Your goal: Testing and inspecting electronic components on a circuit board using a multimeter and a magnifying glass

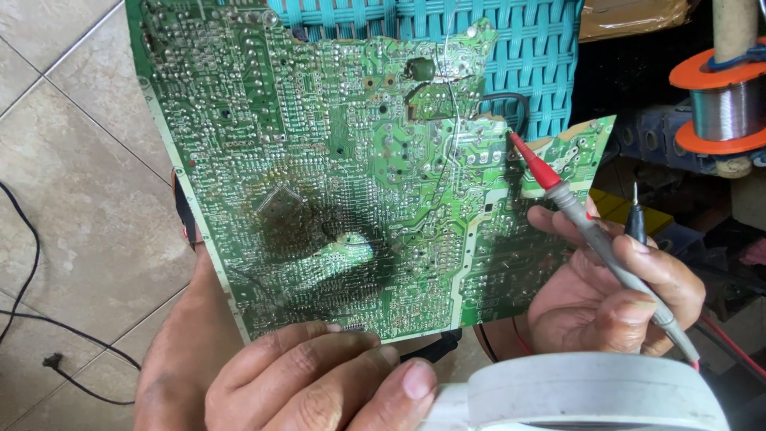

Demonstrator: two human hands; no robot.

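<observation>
Board [335, 175], a large green circuit panel turned solder side up, fills the middle of the head view, tilted and held above a beige tiled floor [72, 183]. Along the board's lower edge the left hand [295, 383] clamps it, fingers curled over the solder face and pressed tight against the edge. At the board's right edge the right hand [614, 295] pinches a grey probe [590, 231] between thumb and fingers like a pen; the probe's red tip [531, 164] rests on a solder point near the board's broken right corner. A second, black probe [635, 219] stands upright in the same hand, its metal point in the air, clear of the board. A dark scorched patch [299, 219] stains the board left of its centre, and a thin bare wire [453, 104] runs down the face from the board's top edge. Behind the board's top edge shows turquoise woven webbing [527, 48]. Well to the right of the board sits an orange spool [718, 104] wound with silver wire. Below the board, at the bottom of the frame, lies a rounded white casing [582, 395]. Left of the board, black cables [32, 311] trail across the floor.
</observation>
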